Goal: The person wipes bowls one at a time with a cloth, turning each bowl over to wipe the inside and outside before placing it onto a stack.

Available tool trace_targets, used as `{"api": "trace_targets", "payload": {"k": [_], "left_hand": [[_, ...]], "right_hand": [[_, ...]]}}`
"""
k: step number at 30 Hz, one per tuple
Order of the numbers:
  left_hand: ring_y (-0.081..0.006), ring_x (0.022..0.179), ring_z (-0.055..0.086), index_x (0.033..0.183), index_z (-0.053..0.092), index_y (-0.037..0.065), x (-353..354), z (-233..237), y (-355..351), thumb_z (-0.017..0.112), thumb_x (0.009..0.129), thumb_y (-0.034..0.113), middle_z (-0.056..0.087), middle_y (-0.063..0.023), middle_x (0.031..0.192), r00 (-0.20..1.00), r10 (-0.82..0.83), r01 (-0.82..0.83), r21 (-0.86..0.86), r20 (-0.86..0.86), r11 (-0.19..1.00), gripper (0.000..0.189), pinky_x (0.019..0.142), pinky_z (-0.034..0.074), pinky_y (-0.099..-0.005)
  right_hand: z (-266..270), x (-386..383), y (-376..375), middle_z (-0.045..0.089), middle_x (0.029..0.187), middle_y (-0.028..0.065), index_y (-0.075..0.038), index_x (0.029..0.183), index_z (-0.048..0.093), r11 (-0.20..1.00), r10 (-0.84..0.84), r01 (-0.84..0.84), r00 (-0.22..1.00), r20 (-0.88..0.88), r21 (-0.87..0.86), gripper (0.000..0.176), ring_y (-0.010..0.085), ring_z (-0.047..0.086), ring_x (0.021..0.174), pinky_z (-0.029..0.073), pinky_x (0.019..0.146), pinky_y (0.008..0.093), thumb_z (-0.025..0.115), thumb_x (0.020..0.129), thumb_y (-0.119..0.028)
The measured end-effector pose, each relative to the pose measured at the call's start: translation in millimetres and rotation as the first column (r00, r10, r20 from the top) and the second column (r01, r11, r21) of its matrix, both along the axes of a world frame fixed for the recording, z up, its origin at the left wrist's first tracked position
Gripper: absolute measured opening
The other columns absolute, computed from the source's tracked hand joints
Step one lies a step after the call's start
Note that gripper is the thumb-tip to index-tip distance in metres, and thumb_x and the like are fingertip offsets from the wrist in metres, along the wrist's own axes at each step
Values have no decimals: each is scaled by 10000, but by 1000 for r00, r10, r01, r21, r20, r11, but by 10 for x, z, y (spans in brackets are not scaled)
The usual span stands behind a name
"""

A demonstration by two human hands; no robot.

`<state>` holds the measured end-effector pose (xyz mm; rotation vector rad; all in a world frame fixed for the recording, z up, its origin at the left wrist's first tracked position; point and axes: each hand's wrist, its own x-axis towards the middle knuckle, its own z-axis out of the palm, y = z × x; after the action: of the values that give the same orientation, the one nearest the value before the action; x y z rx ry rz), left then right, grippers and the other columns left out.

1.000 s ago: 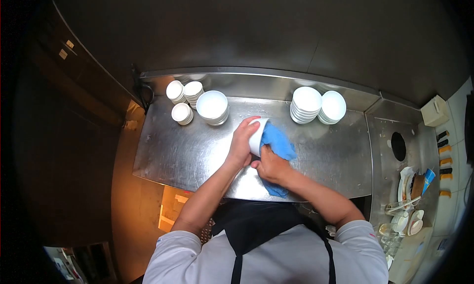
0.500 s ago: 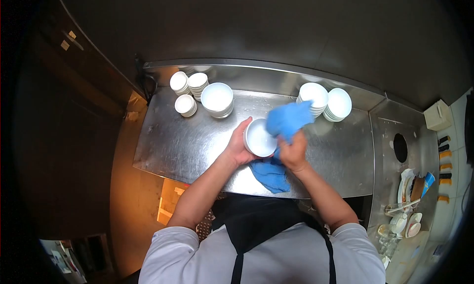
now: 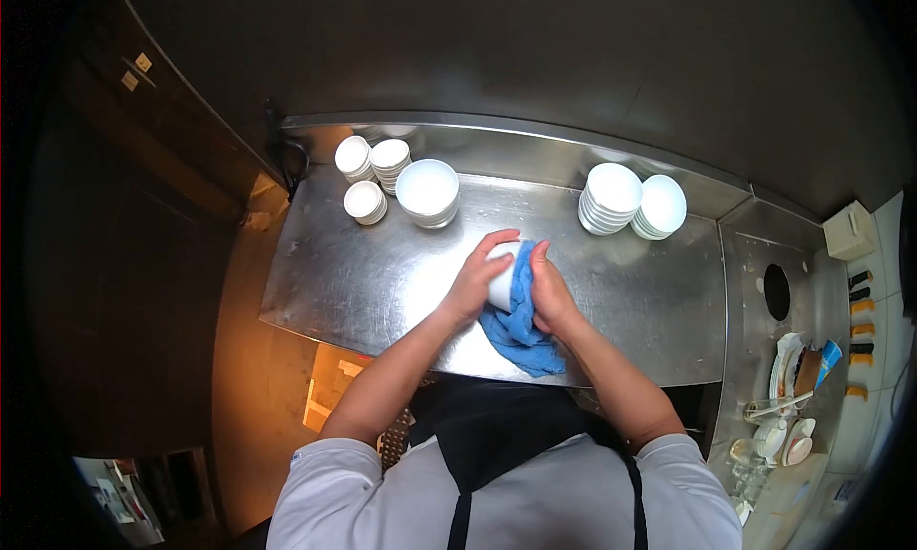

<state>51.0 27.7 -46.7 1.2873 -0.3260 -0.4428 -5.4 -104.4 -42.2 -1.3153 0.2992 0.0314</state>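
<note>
Above the front of the steel counter, a white bowl is tipped on its side between my two hands. My left hand wraps round its outer wall from the left. A blue cloth covers the bowl's mouth, and my right hand presses it in from the right, thumb up. More blue cloth hangs or lies below, at the counter's front edge. The bowl's inside is hidden by the cloth.
At the back left stand stacks of small white dishes beside a stack of white bowls. Two more bowl stacks stand at the back right. A sink area with a round hole and used dishes lies far right.
The blue cloth in my right hand has come down from above the bowl and into its mouth. The bowl has turned from facing up to lying sideways, facing right.
</note>
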Motion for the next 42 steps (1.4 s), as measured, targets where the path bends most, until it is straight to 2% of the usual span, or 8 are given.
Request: {"api": "trace_targets", "payload": {"k": [3, 10, 16, 26, 31, 34, 38, 42], "left_hand": [[-297, 1084, 641, 1271, 561, 29, 191, -79, 130, 431, 994, 377, 633, -162, 1224, 703, -282, 63, -337, -653, 939, 463, 1000, 490, -444], [-298, 1105, 639, 1287, 546, 10, 147, -126, 172, 383, 996, 369, 623, -178, 1241, 571, -537, 195, -533, -621, 824, 490, 1003, 493, -479], [-261, 1122, 629, 1248, 569, 25, 182, 198, 183, 421, 986, 320, 627, -163, 1213, 666, -380, 225, -312, -642, 923, 422, 974, 514, -436], [-213, 1049, 594, 1271, 521, 57, 20, 116, 53, 483, 944, 249, 593, -121, 1124, 938, -140, 96, -149, -316, 984, 381, 891, 518, -345], [-294, 1064, 630, 1228, 567, -2, 147, 77, 110, 470, 944, 355, 636, -197, 1145, 719, -364, 143, -386, -593, 911, 467, 939, 522, -417], [-278, 904, 670, 1117, 624, 7, 130, 4, 105, 442, 951, 415, 674, -170, 1010, 578, -396, 111, -412, -714, 904, 477, 845, 549, -417], [-239, 927, 660, 1105, 624, 9, 54, -128, 36, 459, 968, 333, 673, -129, 983, 732, -222, -32, -357, -644, 934, 389, 878, 531, -383], [-251, 1089, 604, 1216, 567, 7, 43, -106, -6, 490, 987, 318, 630, -135, 1148, 814, -243, -38, -467, -527, 884, 394, 995, 462, -400]], "right_hand": [[219, -87, -146, 582, 1095, 186, 5, 1036, 646, 590, 385, -131, 913, 135, -797, 415, 372, 578, 965, 453, 894, 459, 595, 941, -396], [104, -116, -163, 607, 1145, 176, -4, 1055, 644, 526, 470, 396, 602, 646, -753, 398, 353, 579, 1105, 439, 972, 503, 708, 815, -316], [260, -202, -268, 552, 1261, 292, 64, 1301, 475, 231, 721, 220, 615, 318, -948, 778, 437, 508, 1253, 352, 1097, 551, 742, 785, -453], [139, -209, 194, 656, 943, 228, 25, 1128, 539, 954, 28, 1, 995, 94, -299, 616, 406, 660, 863, 536, 756, 431, 815, 760, -385], [211, -227, 138, 661, 1023, 224, 45, 1274, 530, 395, 394, 391, 746, 537, -832, 801, 400, 640, 983, 457, 952, 440, 860, 669, -364], [102, -282, 204, 633, 1124, 250, 27, 1312, 506, 525, 327, 161, 868, 373, -836, 825, 390, 633, 1025, 497, 917, 404, 877, 679, -351], [93, -256, 154, 675, 1051, 99, -13, 1216, 580, 962, 145, -73, 953, 266, -264, 605, 212, 648, 958, 508, 876, 334, 857, 729, -241], [257, -129, 4, 682, 941, 61, 27, 1083, 649, 966, -217, 204, 973, 74, 157, 393, 157, 636, 890, 505, 809, 309, 744, 859, -281]]}}
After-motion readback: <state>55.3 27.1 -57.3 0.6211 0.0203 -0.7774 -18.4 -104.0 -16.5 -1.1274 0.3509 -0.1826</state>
